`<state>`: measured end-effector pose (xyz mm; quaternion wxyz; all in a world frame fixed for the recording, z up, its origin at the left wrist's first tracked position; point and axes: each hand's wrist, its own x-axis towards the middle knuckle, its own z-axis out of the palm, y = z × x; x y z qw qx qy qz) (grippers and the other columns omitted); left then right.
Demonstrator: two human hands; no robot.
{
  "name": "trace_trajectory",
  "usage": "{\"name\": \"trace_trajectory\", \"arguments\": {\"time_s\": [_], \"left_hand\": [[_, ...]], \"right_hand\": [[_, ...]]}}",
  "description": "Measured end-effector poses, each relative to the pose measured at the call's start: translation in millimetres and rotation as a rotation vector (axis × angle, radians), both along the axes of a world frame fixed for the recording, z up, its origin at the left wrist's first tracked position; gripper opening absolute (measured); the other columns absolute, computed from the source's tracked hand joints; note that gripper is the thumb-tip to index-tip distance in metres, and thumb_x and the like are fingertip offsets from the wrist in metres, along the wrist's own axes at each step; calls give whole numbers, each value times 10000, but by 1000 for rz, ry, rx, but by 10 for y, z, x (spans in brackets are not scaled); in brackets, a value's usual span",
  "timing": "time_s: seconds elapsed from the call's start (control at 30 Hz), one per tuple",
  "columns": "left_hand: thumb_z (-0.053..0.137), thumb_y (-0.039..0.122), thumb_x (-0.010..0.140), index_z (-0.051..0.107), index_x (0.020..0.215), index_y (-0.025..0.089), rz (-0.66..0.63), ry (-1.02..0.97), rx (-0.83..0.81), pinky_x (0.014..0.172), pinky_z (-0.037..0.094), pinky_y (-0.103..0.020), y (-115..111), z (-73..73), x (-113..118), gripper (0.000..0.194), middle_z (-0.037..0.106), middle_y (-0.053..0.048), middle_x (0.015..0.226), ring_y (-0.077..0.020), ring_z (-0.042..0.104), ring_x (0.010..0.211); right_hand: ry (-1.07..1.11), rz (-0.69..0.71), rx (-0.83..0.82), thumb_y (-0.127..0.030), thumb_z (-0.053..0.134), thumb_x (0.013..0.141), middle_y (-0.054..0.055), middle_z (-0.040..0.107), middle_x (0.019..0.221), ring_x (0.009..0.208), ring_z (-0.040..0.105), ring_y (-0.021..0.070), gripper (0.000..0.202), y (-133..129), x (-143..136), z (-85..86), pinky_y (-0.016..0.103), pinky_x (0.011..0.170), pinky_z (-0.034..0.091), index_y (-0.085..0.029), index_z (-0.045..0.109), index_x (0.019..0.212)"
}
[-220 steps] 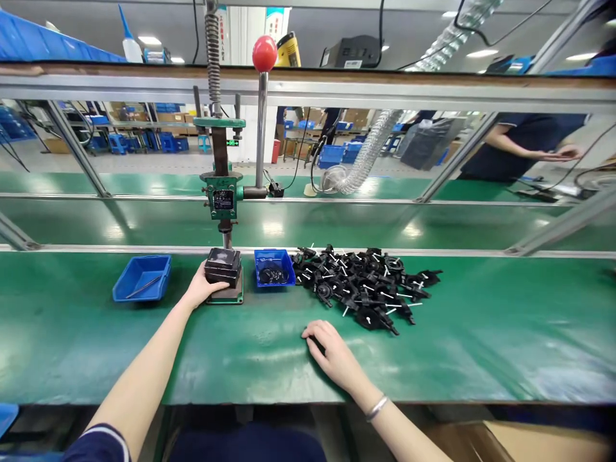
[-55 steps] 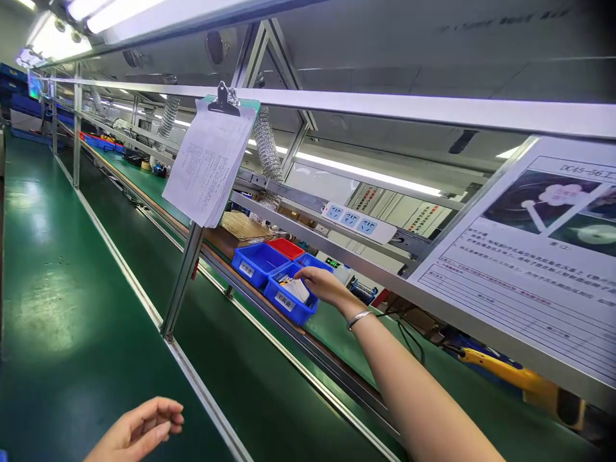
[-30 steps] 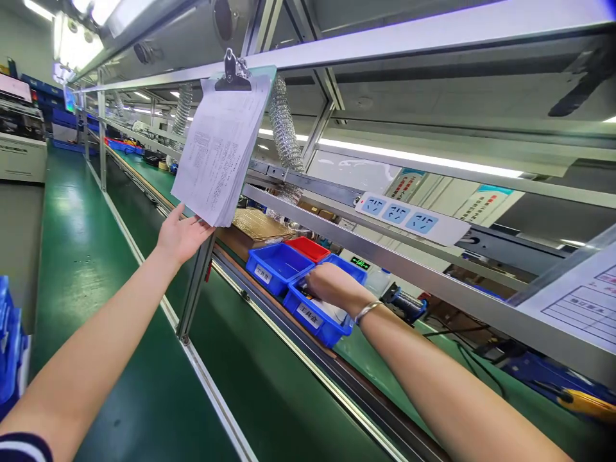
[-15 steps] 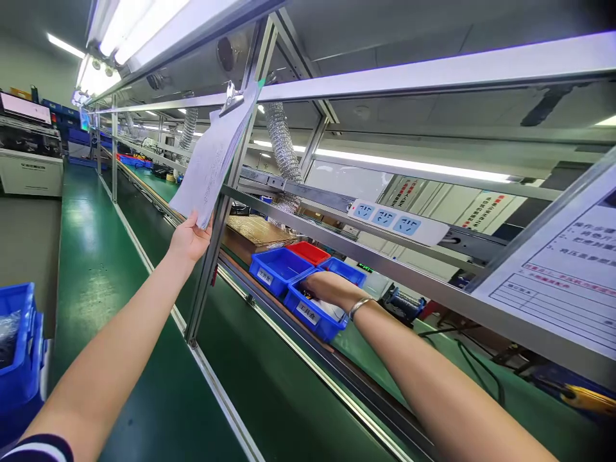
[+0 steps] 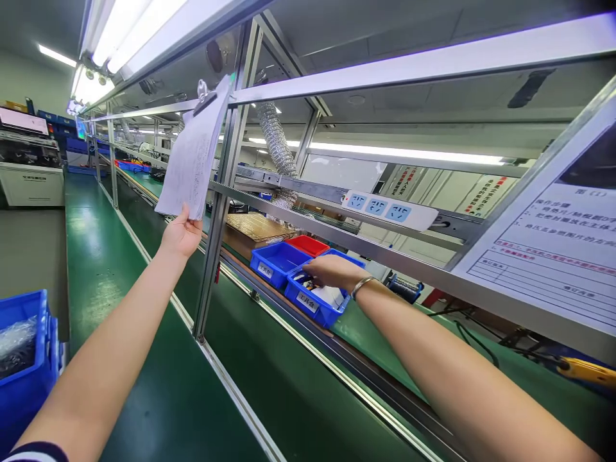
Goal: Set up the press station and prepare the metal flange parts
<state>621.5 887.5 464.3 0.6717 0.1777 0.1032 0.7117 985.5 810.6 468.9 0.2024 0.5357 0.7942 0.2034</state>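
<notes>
My left hand (image 5: 180, 236) pinches the lower edge of a stack of printed sheets (image 5: 192, 154) between thumb and fingers. A metal bulldog clip (image 5: 205, 97) holds the sheets at the top, beside an aluminium post. Over on the right, my right hand (image 5: 334, 271), with a silver bangle at the wrist, reaches down into a labelled blue bin (image 5: 308, 301). Its fingers are curled together among small dark and white items, and what they grip is hidden. A second blue bin (image 5: 276, 264) and a red bin (image 5: 308, 244) stand against that one.
Aluminium rails and a post (image 5: 214, 256) frame the green bench (image 5: 110, 321). A power strip (image 5: 389, 210) runs along a rail above the bins. An instruction sheet (image 5: 543, 256) slants at the right. A flat brown carton (image 5: 255, 231) lies behind; a blue crate (image 5: 29, 346) stands lower left.
The view has shifted slightly. My right hand has risen a little in the bin, showing more of the white items. My left hand still pinches the sheets.
</notes>
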Motion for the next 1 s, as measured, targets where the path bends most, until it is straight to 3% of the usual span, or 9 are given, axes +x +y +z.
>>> {"name": "trace_trajectory", "arguments": {"time_s": [0.1,0.23,0.37,0.5,0.6,0.7,0.77,0.83,1.0], "left_hand": [[530,188,1030,615,1293,222,90,-8,-30,654,604,-113,80,-132,-104,278,770,-17,919,-84,749,756],[482,141,1043,660,1141,217,142,28,-107,663,579,-87,-72,-488,-295,218,755,11,839,-52,733,721],[367,103,1065,679,1080,204,127,31,-155,736,599,-116,-542,-991,-500,328,778,3,877,-49,744,757],[356,58,1043,687,1218,254,64,138,-218,836,604,-128,-1270,-1541,-701,422,799,-5,1034,-68,755,953],[496,119,1007,621,1364,376,11,271,-248,1005,572,-187,-1967,-1947,-744,457,747,24,1243,-118,670,1212],[625,234,963,552,1415,477,-84,306,-295,1143,504,-287,-2704,-2339,-574,518,667,57,1377,-165,572,1344],[669,294,942,532,1424,499,-179,306,-316,1185,469,-343,-3160,-2583,-357,541,645,53,1408,-190,540,1378],[704,347,920,556,1410,480,-278,337,-319,1204,444,-393,-3565,-2799,-121,529,643,28,1415,-221,509,1409],[823,373,794,783,1080,372,-605,556,-258,1241,320,-548,-4314,-3279,178,288,698,-49,1331,-333,470,1433]], "right_hand": [[-12,-11,42,-72,650,858,99,723,986,852,685,228,186,-10,1,17,268,642,442,-142,710,1020],[24,-71,150,-9,496,917,98,717,960,851,691,220,279,-115,-119,27,271,671,449,-138,694,1067],[135,-264,391,-33,386,966,202,699,1030,908,691,280,317,-300,-291,139,306,662,453,-80,677,1082],[284,-414,653,-252,394,1041,221,690,910,831,672,320,335,-797,-591,96,369,696,474,-78,676,990],[599,-158,814,-391,300,1088,194,668,875,867,638,331,484,-1477,-1012,-372,433,794,483,-105,667,956],[1122,144,520,-502,363,1081,120,667,953,881,634,277,451,-2235,-1499,-1158,403,793,530,-168,587,1283],[1359,149,251,-602,402,1047,95,632,968,856,619,267,570,-2644,-1772,-1673,405,764,560,-209,474,1453],[1599,76,128,-609,422,1040,82,617,987,922,621,272,537,-2928,-1938,-2058,403,790,574,-250,507,1430],[1903,-152,248,-407,521,1051,46,674,1140,1116,621,264,240,-3390,-1695,-2462,388,942,541,-310,690,1191]]}}
